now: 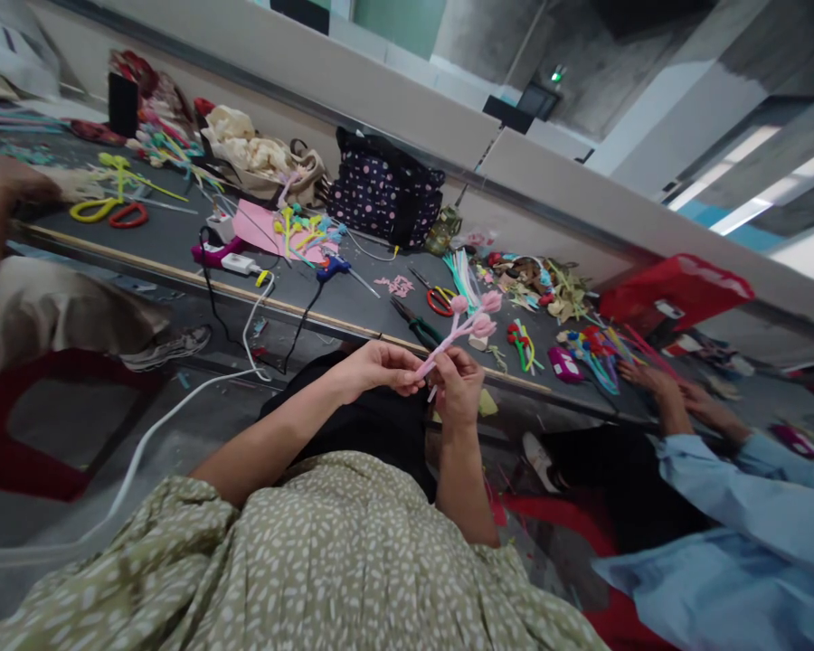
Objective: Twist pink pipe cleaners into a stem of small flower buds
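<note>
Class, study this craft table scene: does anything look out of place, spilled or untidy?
Yes. A white power cable hangs off the dark table's edge and trails across the floor. Small scraps litter the floor beneath. Both hands, left hand and right hand, hold a pink pipe-cleaner flower stem; it looks intact.

Pale pink flower stems (465, 327) at centre; olive-green dress (326, 561) flecked white at six o'clock; navy bag (383, 194) dotted pink at twelve; light blue sleeve (739, 515) at four; red scissors (438, 298), dark grey table (176, 240), red bag (675, 289) at two
</note>
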A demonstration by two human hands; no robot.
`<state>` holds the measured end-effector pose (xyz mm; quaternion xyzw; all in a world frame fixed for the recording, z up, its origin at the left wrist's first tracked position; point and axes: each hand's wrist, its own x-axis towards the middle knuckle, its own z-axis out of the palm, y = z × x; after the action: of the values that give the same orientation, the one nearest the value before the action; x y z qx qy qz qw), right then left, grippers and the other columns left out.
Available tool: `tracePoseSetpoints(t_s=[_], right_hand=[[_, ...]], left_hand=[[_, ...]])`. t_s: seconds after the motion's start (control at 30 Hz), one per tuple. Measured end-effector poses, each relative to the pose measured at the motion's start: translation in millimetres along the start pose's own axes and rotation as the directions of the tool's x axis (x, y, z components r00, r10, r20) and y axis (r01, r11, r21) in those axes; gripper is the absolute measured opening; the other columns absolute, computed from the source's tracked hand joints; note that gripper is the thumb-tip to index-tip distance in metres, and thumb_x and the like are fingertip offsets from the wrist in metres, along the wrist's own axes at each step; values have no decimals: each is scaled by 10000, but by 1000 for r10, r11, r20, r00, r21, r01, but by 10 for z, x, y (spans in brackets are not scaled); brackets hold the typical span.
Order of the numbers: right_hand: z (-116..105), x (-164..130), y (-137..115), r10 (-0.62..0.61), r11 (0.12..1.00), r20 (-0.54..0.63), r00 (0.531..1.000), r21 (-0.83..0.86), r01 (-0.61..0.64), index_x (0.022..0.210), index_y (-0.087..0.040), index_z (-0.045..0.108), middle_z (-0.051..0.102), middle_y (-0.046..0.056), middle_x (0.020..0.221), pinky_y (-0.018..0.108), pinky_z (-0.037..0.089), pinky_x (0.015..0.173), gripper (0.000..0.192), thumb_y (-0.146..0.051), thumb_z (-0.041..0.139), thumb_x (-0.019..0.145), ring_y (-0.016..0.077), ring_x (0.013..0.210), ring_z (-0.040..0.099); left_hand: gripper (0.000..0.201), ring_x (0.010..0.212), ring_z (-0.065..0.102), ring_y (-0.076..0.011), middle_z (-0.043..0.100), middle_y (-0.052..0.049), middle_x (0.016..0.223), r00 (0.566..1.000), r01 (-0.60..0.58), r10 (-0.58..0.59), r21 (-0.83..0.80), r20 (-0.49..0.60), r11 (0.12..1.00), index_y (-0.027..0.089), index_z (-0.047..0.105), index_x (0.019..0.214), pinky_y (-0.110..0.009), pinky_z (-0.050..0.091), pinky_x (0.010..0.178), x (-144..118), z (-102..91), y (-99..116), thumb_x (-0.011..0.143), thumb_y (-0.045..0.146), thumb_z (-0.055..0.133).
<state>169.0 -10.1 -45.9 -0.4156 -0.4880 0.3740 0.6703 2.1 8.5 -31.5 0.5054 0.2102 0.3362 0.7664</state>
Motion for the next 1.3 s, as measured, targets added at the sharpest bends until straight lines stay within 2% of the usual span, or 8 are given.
tracePoseSetpoints(t_s=[0.37,0.53,0.67,0.8,0.87,0.97,1.1,1.3], right_hand=[[7,-9,18,-1,1000,-15,1000,8,1,638,-178,557,462,-73,538,203,276,432,245,-345,721,712,47,430,325],[9,-23,3,-36,997,-26,999,-72,34,631,-172,577,500,-56,558,207,324,461,242,-354,703,730,64,468,383],[25,-35,-9,-94,987,-32,995,-138,89,649,-172,605,550,-34,607,218,388,511,228,-363,701,729,84,525,451],[33,-47,-7,-103,981,-26,994,-166,97,666,-173,626,577,-23,627,220,402,506,209,-356,694,741,91,529,471],[31,-52,-5,-115,979,-30,993,-174,108,671,-174,634,583,-25,630,221,409,512,197,-347,692,745,92,534,479],[24,-57,-1,-127,979,-23,992,-163,122,681,-177,640,584,-33,627,224,427,540,172,-328,692,746,92,543,492],[6,-62,13,-138,984,1,990,-113,137,672,-183,640,596,-37,623,231,443,584,141,-288,699,747,94,561,518],[-4,-84,12,-112,993,37,993,-39,113,704,-194,660,618,-39,638,228,443,559,116,-289,718,735,89,533,534]], left_hand=[[261,568,619,-104,707,-57,679,991,-74,78,43,-112,996,99,721,765,-239,525,637,29,62,-34,581,252,825],[302,632,631,-120,701,-53,722,985,-124,143,173,-100,977,106,701,813,-232,503,634,54,77,-69,619,313,803],[295,627,605,-114,687,-32,719,921,-256,338,348,-196,902,119,688,796,-222,480,621,67,123,-107,655,362,776],[237,609,590,-118,681,-31,687,844,-284,484,572,-232,769,137,707,776,-206,440,568,30,168,-112,746,371,696],[223,600,587,-117,680,-33,678,829,-280,511,622,-227,731,140,716,773,-207,435,565,17,173,-107,771,359,671],[239,583,591,-117,670,-35,644,870,-279,439,508,-225,815,125,704,730,-218,456,585,28,155,-96,756,362,690],[292,594,634,-135,681,-41,651,966,-163,189,150,-179,975,109,690,751,-261,518,636,58,104,-75,666,375,776],[329,634,670,-155,700,-69,680,993,-28,31,23,-118,999,100,698,782,-283,538,665,32,72,-39,635,374,806]])
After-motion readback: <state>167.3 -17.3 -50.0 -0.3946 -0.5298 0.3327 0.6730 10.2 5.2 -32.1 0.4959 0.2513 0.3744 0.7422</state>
